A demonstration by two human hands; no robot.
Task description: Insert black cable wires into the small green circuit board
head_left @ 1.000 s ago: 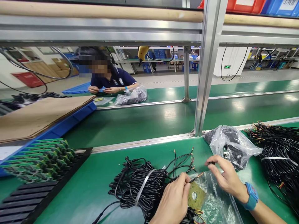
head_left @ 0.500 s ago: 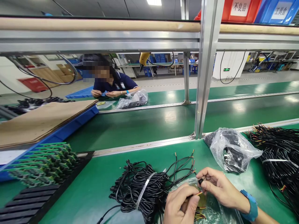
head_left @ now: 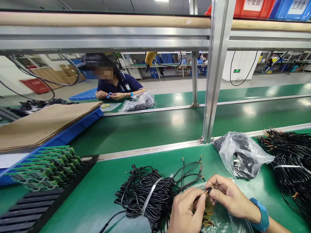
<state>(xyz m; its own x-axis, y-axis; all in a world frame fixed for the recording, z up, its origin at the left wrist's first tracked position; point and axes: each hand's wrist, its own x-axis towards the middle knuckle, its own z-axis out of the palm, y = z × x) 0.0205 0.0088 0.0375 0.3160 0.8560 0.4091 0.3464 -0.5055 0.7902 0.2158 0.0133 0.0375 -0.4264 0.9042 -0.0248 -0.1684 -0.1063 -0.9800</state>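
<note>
My left hand (head_left: 186, 210) pinches the end of a black cable, whose thin red and yellow wires (head_left: 206, 192) stick out past the fingertips. Between the thumb and fingers of my right hand (head_left: 224, 193) is a small black sleeve-like piece (head_left: 209, 190). The wire tips meet this piece; how far they go in cannot be made out. Left of my hands lies a coiled bundle of black cables (head_left: 155, 195) held by a pale tie. Beneath my hands is a clear plastic bag (head_left: 220, 223), with more coloured wire ends (head_left: 207, 222) beside it.
A plastic bag of black parts (head_left: 243, 158) and another cable bundle (head_left: 291, 161) lie to the right. At left, green circuit boards (head_left: 51, 165) stand in a black slotted rack (head_left: 31, 210). A metal post (head_left: 213, 81) rises ahead. Across the bench sits a co-worker (head_left: 121, 84).
My left hand has risen slightly toward my right, bringing the wire tips from below up to the black piece. The camera view has shifted a little.
</note>
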